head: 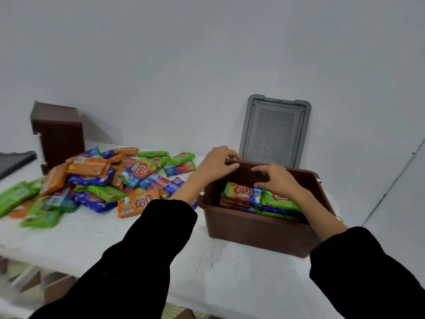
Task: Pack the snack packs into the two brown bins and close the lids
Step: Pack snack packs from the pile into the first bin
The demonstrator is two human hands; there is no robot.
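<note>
A brown bin (257,231) stands open on the white table, right of centre, with stacked snack packs (243,194) inside it. My left hand (216,163) rests on the bin's far left rim, fingers curled over the edge. My right hand (278,180) hovers inside the bin just above the packs, fingers spread, holding nothing. A loose pile of orange, green and blue snack packs (96,183) lies on the table to the left. A second brown bin (59,132) stands tipped on its side at the back left.
A grey lid (274,131) leans upright against the wall behind the open bin. Another dark lid (13,162) lies at the far left edge. The white table (92,240) has its front edge near my sleeves.
</note>
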